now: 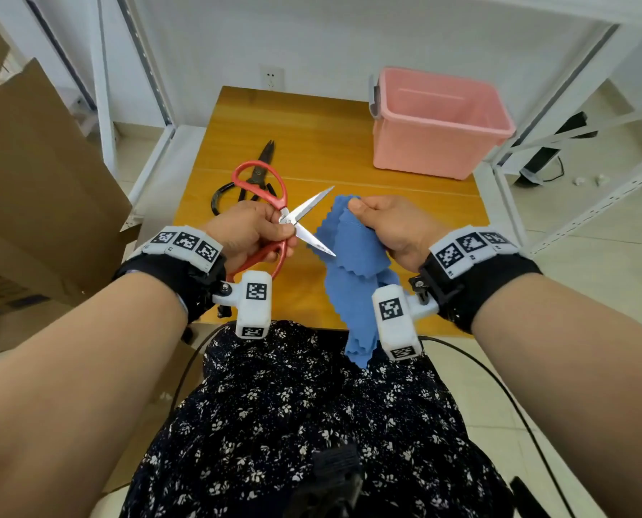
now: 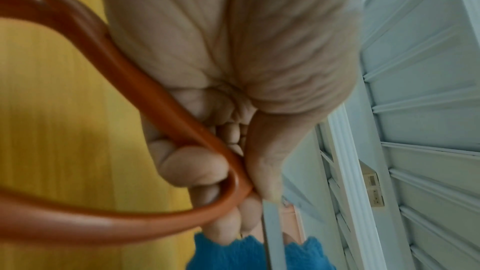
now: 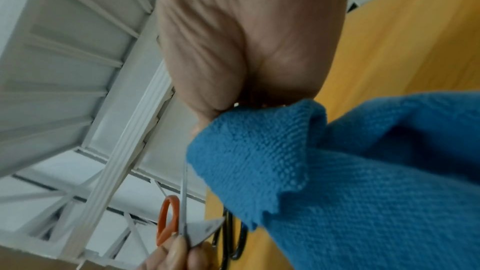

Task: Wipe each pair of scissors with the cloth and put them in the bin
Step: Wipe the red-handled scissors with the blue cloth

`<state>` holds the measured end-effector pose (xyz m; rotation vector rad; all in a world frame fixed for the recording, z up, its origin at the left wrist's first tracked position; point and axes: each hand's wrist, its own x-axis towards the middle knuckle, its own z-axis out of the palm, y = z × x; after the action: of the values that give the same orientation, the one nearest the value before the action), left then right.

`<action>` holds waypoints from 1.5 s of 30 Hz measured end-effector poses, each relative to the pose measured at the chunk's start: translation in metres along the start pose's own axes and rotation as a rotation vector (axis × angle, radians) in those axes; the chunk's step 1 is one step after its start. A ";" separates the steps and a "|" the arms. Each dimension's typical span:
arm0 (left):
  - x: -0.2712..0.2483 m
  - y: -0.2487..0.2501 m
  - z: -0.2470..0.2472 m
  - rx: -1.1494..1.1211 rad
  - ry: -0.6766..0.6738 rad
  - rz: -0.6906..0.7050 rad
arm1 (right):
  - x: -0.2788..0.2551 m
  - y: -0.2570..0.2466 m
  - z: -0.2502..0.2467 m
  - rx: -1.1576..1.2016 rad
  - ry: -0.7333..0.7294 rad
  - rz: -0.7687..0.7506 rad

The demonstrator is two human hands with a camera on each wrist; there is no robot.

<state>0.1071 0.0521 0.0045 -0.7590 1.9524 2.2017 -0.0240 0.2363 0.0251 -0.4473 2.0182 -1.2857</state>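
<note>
My left hand (image 1: pixel 254 228) grips the red-handled scissors (image 1: pixel 274 203) near the pivot, above the table, with their blades spread wide. One red handle loop (image 2: pixel 145 98) runs through my curled fingers in the left wrist view. My right hand (image 1: pixel 383 222) pinches the blue cloth (image 1: pixel 353 278), which hangs down over the table's near edge. The lower blade tip lies against the cloth. The cloth (image 3: pixel 337 171) fills the right wrist view, with the scissors (image 3: pixel 187 229) beyond it. Black scissors (image 1: pixel 254 177) lie on the wooden table (image 1: pixel 330 151). The pink bin (image 1: pixel 437 121) stands at the far right.
Cardboard boxes (image 1: pixel 31 162) stand to the left of the table. White metal shelving (image 1: pixel 592 117) frames both sides. A wall socket (image 1: pixel 271 77) sits behind the table. A black cable (image 1: pixel 499 383) runs past my right knee.
</note>
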 end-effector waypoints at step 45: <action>0.010 0.003 0.051 0.517 0.206 0.067 | 0.010 -0.003 0.006 -0.398 0.197 0.082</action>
<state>0.0824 0.0982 0.0058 -0.8632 2.5214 1.5719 -0.0269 0.2245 0.0219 -0.4264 2.4444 -0.9057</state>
